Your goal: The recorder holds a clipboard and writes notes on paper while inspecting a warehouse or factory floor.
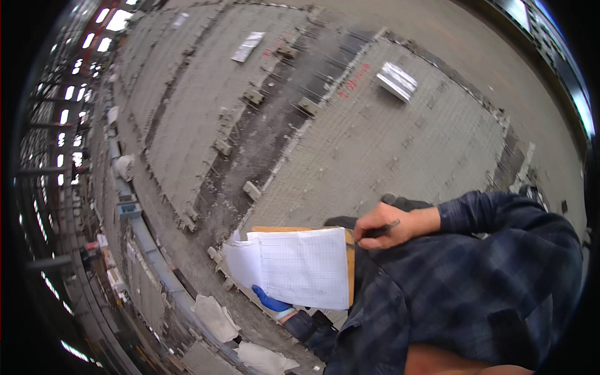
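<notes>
My left hand [273,301], in a blue glove, grips the lower left edge of a wooden clipboard [351,272] that bears paper sheets. The top sheet [304,267] has a printed grid with writing; other pages curl over at its left. My bare right hand [382,227] is closed around a dark pen [385,228], beside the upper right corner of the board. Beneath the clipboard lies a large grey concrete panel [375,150] with a rough, lined surface. A shiny silver plate or foil piece [397,82] rests on it, near red handwritten marks [354,82].
More concrete panels [197,108] lie to the left, past a dark strip [253,136] with protruding rebar ends and blocks [309,107]. A blue-grey metal rail [150,248] runs down the left, with pale sacks [215,318] beside it. My dark shoes stand on the near panel.
</notes>
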A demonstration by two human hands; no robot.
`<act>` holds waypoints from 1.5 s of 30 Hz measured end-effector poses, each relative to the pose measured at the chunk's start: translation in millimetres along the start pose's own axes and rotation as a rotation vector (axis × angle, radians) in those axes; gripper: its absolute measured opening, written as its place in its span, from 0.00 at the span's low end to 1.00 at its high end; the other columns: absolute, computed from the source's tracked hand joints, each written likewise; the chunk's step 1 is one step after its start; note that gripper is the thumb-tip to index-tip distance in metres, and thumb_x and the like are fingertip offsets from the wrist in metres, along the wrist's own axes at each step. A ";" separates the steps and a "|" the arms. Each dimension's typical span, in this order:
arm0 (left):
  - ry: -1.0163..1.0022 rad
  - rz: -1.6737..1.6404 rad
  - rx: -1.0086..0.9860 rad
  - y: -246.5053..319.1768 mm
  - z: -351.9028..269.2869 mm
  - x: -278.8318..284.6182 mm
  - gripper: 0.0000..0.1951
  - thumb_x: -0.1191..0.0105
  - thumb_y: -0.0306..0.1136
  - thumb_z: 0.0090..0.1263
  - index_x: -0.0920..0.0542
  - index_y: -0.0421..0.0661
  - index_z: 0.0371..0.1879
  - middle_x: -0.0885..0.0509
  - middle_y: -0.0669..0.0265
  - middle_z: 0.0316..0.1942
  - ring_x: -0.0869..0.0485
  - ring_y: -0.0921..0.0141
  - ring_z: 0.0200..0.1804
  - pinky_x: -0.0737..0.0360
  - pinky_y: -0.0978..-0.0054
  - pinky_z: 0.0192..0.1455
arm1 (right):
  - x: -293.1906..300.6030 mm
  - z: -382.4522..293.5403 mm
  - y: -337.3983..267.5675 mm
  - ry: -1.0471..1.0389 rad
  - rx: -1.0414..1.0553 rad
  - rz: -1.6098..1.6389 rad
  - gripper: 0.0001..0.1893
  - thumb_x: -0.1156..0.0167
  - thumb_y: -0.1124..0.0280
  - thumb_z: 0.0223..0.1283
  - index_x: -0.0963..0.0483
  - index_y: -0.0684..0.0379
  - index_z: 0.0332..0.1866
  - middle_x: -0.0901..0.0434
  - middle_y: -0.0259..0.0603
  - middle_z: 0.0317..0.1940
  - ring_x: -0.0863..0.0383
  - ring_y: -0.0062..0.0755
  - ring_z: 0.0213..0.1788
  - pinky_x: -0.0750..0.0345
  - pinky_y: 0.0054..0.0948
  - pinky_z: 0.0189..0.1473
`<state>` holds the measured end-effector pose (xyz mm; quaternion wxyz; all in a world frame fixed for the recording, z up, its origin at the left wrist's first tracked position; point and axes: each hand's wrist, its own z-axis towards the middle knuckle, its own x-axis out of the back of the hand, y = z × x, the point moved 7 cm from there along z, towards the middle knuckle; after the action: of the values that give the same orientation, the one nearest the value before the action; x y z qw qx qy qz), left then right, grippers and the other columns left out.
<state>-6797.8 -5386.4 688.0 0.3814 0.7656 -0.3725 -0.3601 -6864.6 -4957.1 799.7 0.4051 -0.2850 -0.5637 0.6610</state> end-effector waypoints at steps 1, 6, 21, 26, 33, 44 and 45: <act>-0.014 0.016 0.043 3.7 11.9 -4.7 0.43 0.63 0.67 0.78 0.41 0.42 0.78 0.36 0.53 0.77 0.33 0.50 0.74 0.37 0.51 0.77 | 4.1 13.3 5.7 0.013 0.005 -0.033 0.06 0.34 0.71 0.60 0.22 0.60 0.35 0.16 0.42 0.28 0.15 0.43 0.30 0.21 0.36 0.34; -0.154 -0.038 0.043 36.2 110.2 -40.3 0.42 0.68 0.66 0.79 0.43 0.42 0.79 0.39 0.52 0.79 0.35 0.50 0.76 0.39 0.50 0.78 | 19.3 94.9 32.2 0.034 0.044 -0.107 0.07 0.34 0.70 0.60 0.22 0.61 0.35 0.17 0.43 0.27 0.16 0.44 0.30 0.21 0.37 0.34; -0.357 -0.019 0.200 186.0 466.4 -107.2 0.40 0.66 0.65 0.80 0.42 0.44 0.79 0.38 0.57 0.79 0.35 0.53 0.76 0.40 0.54 0.78 | 51.0 363.8 69.1 0.248 -0.073 -0.156 0.04 0.36 0.74 0.59 0.22 0.62 0.34 0.19 0.42 0.26 0.17 0.42 0.29 0.21 0.34 0.34; -0.458 0.759 -0.176 236.4 562.7 -145.9 0.36 0.62 0.59 0.82 0.38 0.41 0.76 0.31 0.55 0.74 0.30 0.56 0.71 0.34 0.56 0.75 | 87.2 433.7 84.1 0.316 -0.012 -0.132 0.05 0.36 0.73 0.59 0.22 0.62 0.35 0.19 0.44 0.26 0.17 0.43 0.29 0.22 0.35 0.33; -0.522 0.657 0.080 197.1 663.5 -354.6 0.36 0.58 0.59 0.80 0.37 0.39 0.75 0.27 0.55 0.70 0.25 0.58 0.68 0.29 0.58 0.71 | 174.9 516.1 105.5 0.560 0.141 -0.159 0.04 0.37 0.73 0.61 0.23 0.61 0.34 0.20 0.44 0.26 0.19 0.46 0.29 0.23 0.39 0.33; -1.224 0.944 0.167 88.8 641.1 -708.5 0.35 0.57 0.56 0.81 0.35 0.39 0.74 0.26 0.54 0.69 0.23 0.58 0.66 0.26 0.60 0.70 | 244.2 484.7 125.4 1.189 0.094 -0.281 0.05 0.39 0.76 0.58 0.27 0.63 0.30 0.25 0.43 0.22 0.24 0.45 0.26 0.28 0.37 0.30; -1.278 0.954 0.178 81.6 636.6 -723.1 0.35 0.57 0.56 0.81 0.35 0.39 0.74 0.26 0.54 0.69 0.23 0.58 0.66 0.26 0.60 0.69 | 244.8 484.1 128.0 1.230 0.095 -0.294 0.05 0.39 0.76 0.58 0.28 0.63 0.30 0.25 0.43 0.22 0.25 0.44 0.25 0.28 0.37 0.30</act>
<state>-7688.7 -5011.6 664.4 0.1448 0.1971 -0.8332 -0.4958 -7420.2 -5001.0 792.1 0.7535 -0.5141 -0.2312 0.3383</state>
